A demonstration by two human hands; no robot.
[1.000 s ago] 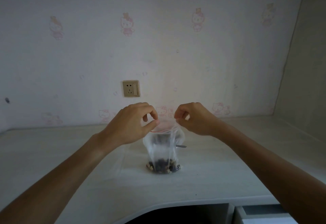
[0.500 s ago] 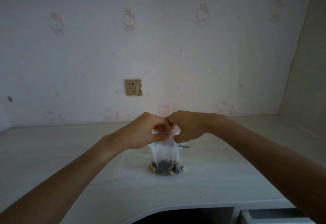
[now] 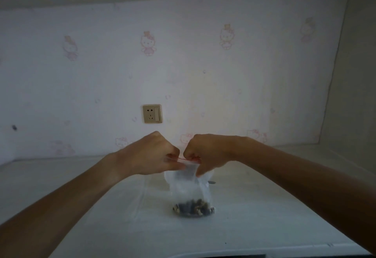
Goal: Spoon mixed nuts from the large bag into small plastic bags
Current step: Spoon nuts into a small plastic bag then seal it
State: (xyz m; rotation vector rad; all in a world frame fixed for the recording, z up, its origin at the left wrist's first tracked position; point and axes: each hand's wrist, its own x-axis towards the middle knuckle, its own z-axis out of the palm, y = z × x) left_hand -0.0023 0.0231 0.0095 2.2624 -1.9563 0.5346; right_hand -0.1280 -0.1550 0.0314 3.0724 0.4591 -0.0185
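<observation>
A small clear plastic bag (image 3: 191,188) with a red zip strip stands upright on the white desk (image 3: 254,217). Mixed nuts (image 3: 193,209) fill its bottom. My left hand (image 3: 150,156) pinches the left end of the bag's top edge. At the right end, my right hand (image 3: 205,153) pinches the same edge, and the red strip is stretched flat between them. A grey spoon tip (image 3: 212,182) peeks out behind the bag on the right. The large bag is not in view.
A wall with pale cartoon wallpaper rises behind the desk, with a gold socket (image 3: 152,113) above my hands. A side wall (image 3: 354,95) closes the right. The desk's curved front edge (image 3: 203,254) runs along the bottom.
The bag's mouth was held open a second ago. My hands came together, then drew slightly apart along the top edge, which now lies flat between them.
</observation>
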